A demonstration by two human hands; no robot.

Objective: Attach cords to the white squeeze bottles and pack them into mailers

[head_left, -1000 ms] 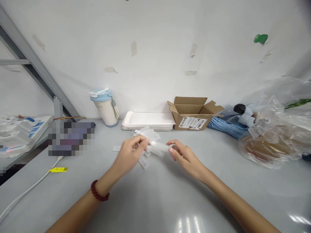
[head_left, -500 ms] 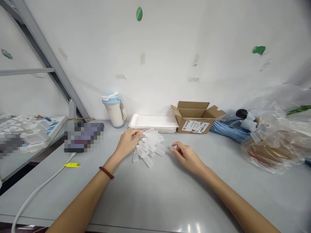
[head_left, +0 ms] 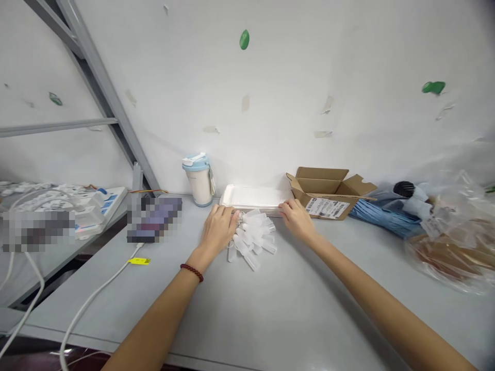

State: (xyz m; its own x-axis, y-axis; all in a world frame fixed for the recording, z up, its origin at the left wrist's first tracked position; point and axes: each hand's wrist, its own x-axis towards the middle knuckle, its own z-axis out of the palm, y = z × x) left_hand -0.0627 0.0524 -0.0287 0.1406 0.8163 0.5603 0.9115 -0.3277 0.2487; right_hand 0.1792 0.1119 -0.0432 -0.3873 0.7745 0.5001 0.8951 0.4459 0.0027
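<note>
A stack of white padded envelopes (head_left: 257, 196) lies flat against the wall. My left hand (head_left: 220, 226), with a red beaded bracelet at the wrist, grips the stack's front left edge, its fingers over the edge and partly hidden. At the right end, my right hand (head_left: 297, 221) pinches the front corner of the same stack between thumb and fingers. Just in front of the envelopes, between my hands, spreads a fanned pile of translucent white plastic tags (head_left: 251, 237) with small loops. My left thumb is close beside them; whether it touches them I cannot tell.
An open cardboard box (head_left: 328, 193) stands right of the envelopes, with a folded blue umbrella (head_left: 386, 216) and a clear plastic bag (head_left: 456, 247) farther right. Leftward are a lidded cup (head_left: 200, 183), a blurred-out phone-like device (head_left: 154, 220) and its white cable (head_left: 104, 286).
My right hand has moved forward from the bare tabletop to the right end of the envelopes. My left hand has left the tags' loops for the left end. The view has shifted left.
</note>
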